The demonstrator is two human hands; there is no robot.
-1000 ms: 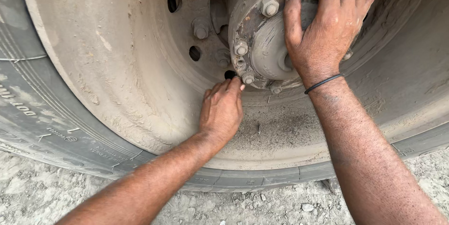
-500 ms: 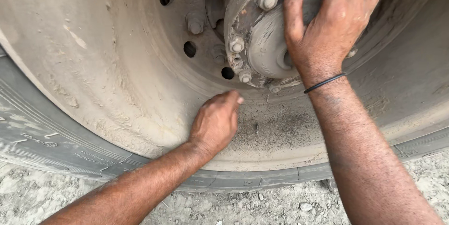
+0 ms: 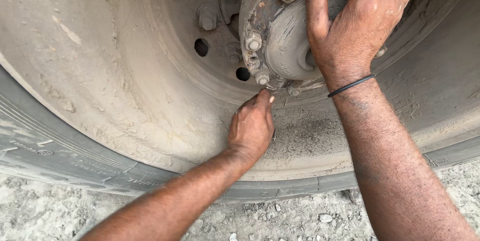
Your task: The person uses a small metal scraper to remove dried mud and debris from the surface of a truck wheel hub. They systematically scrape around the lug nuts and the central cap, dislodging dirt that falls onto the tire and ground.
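The left hand [image 3: 251, 128] lay knuckles-up against the dished, dust-caked grey steel wheel rim [image 3: 115, 71], its fingers loosely curled and nothing visible in its grip, the fingertips [image 3: 265, 96] reaching toward twelve o'clock to touch the lower edge of the rusty, grease-stained round metal hub [image 3: 280, 36]. Half a second before, that hand had rested lower on the rim with its fingertips clear of the hub; a second before, it had been up at the hub's lower bolts, so it had dipped away and come back to much the same spot. The fingertips met the hub just below the lowest hub nut [image 3: 262, 78], a small hexagonal steel nut at about six o'clock on the hub's flange, with a neighbouring one [image 3: 295, 91] just to the right; whether the fingers pinched anything there could not be told. The right hand [image 3: 357, 26] had stayed spread flat over the hub's face from about two o'clock, palm down, thumb along the left side, fingers open and bracing rather than clasping, a thin black band [image 3: 351, 86] round the wrist. The return of the left fingertips suggested the work still centred on those lower nuts. A dark round hole [image 3: 243, 74] in the rim sat at about eleven o'clock from the fingertips, the black rubber tyre [image 3: 60, 156] curved below, and pale gravel ground [image 3: 300, 216] lay at six o'clock.
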